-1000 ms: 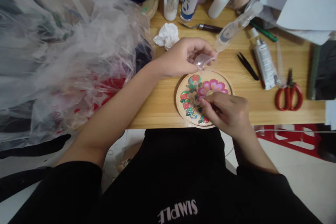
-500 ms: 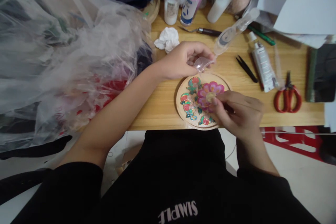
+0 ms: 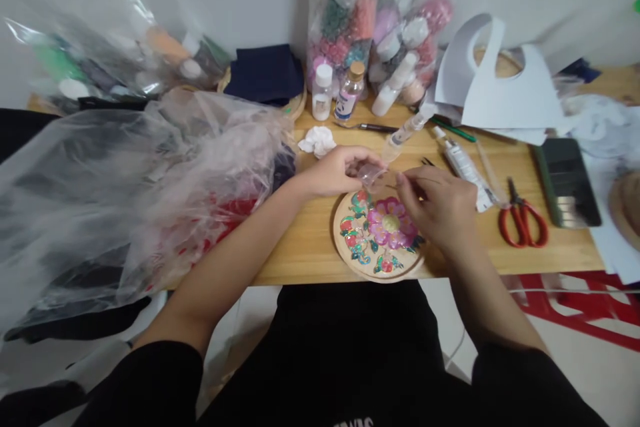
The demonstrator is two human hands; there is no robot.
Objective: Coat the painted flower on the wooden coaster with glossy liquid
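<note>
My left hand [image 3: 337, 171] is closed on a small clear plastic cup [image 3: 371, 175], tilted above the far edge of a round wooden plaque [image 3: 347, 259]. My right hand [image 3: 443, 207] pinches a thin stick [image 3: 431, 179], whose tip points toward the cup's mouth; whether it touches the cup I cannot tell. On the plaque, a raised pink-purple flower [image 3: 393, 223] with a yellowish centre sits beside smaller red and green gold-outlined motifs [image 3: 353, 240]. Just beyond the cup lies a clear dropper-like bottle [image 3: 403, 137].
Crumpled tissue [image 3: 318, 141], a dark-handled palette knife [image 3: 373, 127], a white tube [image 3: 465, 170], red-handled scissors [image 3: 523, 221] and a phone [image 3: 567, 183] surround the plaque. Bottles [image 3: 349, 97] stand behind. Plastic sheeting [image 3: 200, 160] covers the left side.
My right hand has lifted off the flower's centre and moved away from me, bringing the stick to the cup. The view has tilted upward. My left hand still holds the cup.
</note>
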